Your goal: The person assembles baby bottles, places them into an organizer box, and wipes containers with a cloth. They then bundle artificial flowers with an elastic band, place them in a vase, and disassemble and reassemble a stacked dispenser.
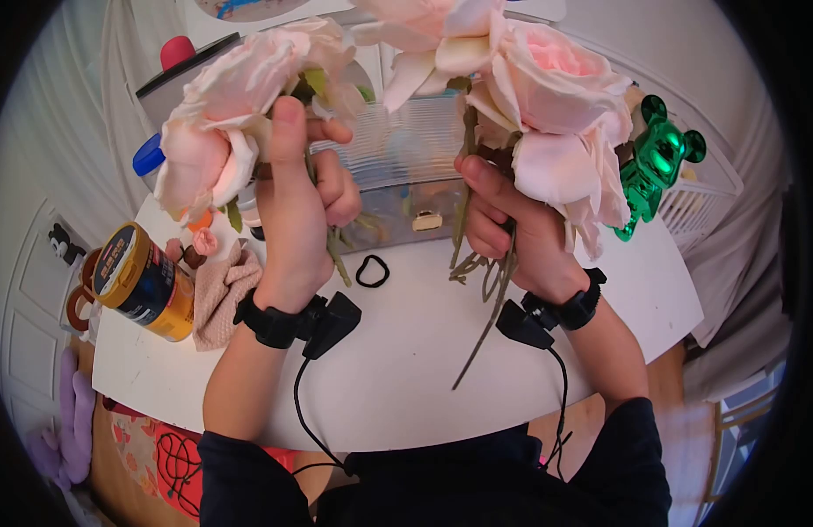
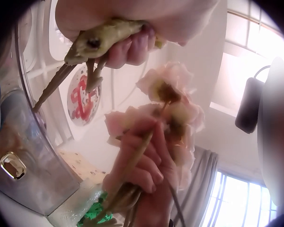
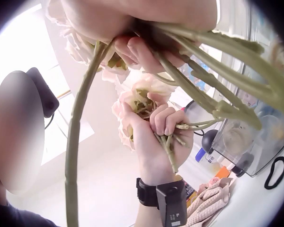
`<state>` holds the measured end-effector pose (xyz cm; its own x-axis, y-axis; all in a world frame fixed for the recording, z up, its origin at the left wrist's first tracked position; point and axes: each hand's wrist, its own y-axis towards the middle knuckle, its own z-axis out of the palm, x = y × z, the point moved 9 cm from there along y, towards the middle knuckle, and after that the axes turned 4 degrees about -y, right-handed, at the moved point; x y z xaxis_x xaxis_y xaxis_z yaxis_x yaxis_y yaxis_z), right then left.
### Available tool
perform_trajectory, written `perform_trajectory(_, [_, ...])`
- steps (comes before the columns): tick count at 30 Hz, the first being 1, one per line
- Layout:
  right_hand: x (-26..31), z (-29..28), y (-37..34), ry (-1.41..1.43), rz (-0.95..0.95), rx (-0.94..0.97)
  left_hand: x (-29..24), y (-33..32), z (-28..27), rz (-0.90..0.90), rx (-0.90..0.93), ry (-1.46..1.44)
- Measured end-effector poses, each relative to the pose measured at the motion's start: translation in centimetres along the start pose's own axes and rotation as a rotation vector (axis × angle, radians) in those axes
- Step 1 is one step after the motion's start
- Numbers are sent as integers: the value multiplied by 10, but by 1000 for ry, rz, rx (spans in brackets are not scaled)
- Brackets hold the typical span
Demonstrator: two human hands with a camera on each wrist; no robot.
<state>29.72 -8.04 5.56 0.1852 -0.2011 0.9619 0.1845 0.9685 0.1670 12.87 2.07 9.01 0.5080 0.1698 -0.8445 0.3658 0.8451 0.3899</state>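
Note:
My left hand (image 1: 299,189) grips the short green stems of a bunch of pale pink artificial roses (image 1: 215,132), raised over the table. The cut stem ends (image 3: 173,156) poke out below the fist in the right wrist view. Opposite it, my right hand (image 1: 520,215) holds a second bunch of pink roses (image 1: 560,97) by the stems, fingers curled round them. From this fist several longer stems (image 1: 490,329) hang down, one reaching well below the others. Both bunches are held upright and apart, blooms on top. The palm side of each grip is partly hidden.
A clear plastic box (image 1: 406,211) with a gold clasp stands at the back, a black hair tie (image 1: 372,271) before it. To the left are a yellow-and-black tub (image 1: 147,285) and a pink cloth (image 1: 224,299). A shiny green bear figure (image 1: 654,162) stands right, by a white basket (image 1: 705,198).

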Motion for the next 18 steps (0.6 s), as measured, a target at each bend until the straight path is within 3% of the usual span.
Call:
perform_trajectory(9, [-11, 8, -3, 56, -142, 38, 17, -12, 17, 35, 55, 74])
perform_trajectory(11, [-9, -3, -5, -379, -321, 1, 25, -17, 21, 98, 138, 89])
perform_trajectory(12, [3, 2, -16, -636, -514, -3, 29, -18, 17, 122, 138, 102])
perform_trajectory(13, [2, -4, -19, -636, -516, -2, 32, -19, 15, 144, 137, 115])
perform_trajectory(15, [-18, -1, -20, -702, -368, 180, 41, -19, 4, 177, 127, 69])
perform_trajectory(16, [-4, 2, -29, -935, -527, 105, 40, -19, -1, 209, 117, 22])
perform_trajectory(18, [-20, -5, -21, -806, -455, 148, 44, -16, -8, 130, 140, 61])
